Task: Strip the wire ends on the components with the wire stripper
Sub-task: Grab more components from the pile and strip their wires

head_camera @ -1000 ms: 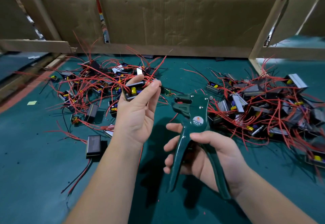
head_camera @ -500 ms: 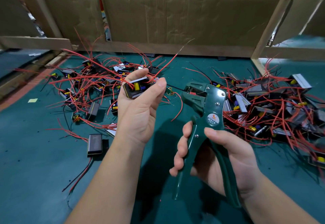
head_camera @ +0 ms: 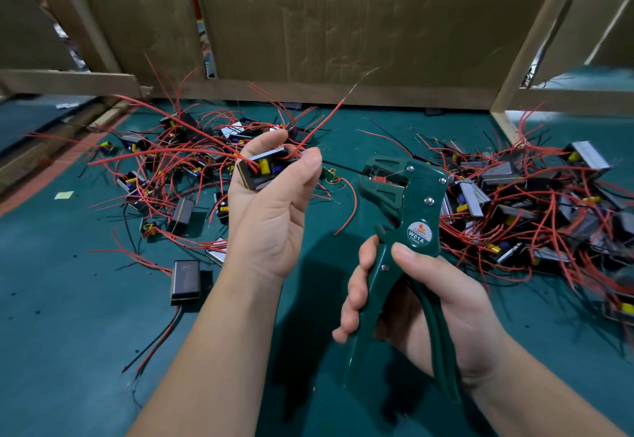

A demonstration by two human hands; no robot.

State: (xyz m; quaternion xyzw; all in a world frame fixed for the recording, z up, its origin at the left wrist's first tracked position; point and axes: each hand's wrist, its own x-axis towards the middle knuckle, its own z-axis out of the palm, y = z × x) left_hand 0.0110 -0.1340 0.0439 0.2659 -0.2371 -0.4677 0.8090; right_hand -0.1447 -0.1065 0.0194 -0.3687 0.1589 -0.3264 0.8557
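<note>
A: What is the left hand (head_camera: 271,217) doing?

B: It is raised with the palm toward the camera, thumb and fingers curled round a small black component (head_camera: 264,170) that has a yellow cylinder and thin red leads. One long red wire (head_camera: 329,117) climbs from it up and to the right, and its bare, silvery end shows against the cardboard.

A: And the right hand (head_camera: 422,302)?

B: It is clamped on the dark green metal wire stripper (head_camera: 408,203), held upright. The fingers wrap the front handle, the thumb presses just under the round "W01A" label, and the rear handle lies against the palm. The tool's head points left, near the component but apart from it. A short ribbed red piece sits in the jaws; I cannot tell whether they are fully closed.

A: What lies around them?

B: A teal-green mat (head_camera: 68,333) lies under both arms. Behind the left hand is the left heap (head_camera: 164,162) of similar black parts tangled in red wires. Beside the stripper is the right heap (head_camera: 531,203), which is denser and has many silver casings. Near the left forearm a flat black box (head_camera: 185,280) lies alone, its red and black leads trailing toward the camera. A small yellow note (head_camera: 64,195) sits at the far left. At the back there is a brown cardboard wall (head_camera: 343,24) on pale wooden battens.
</note>
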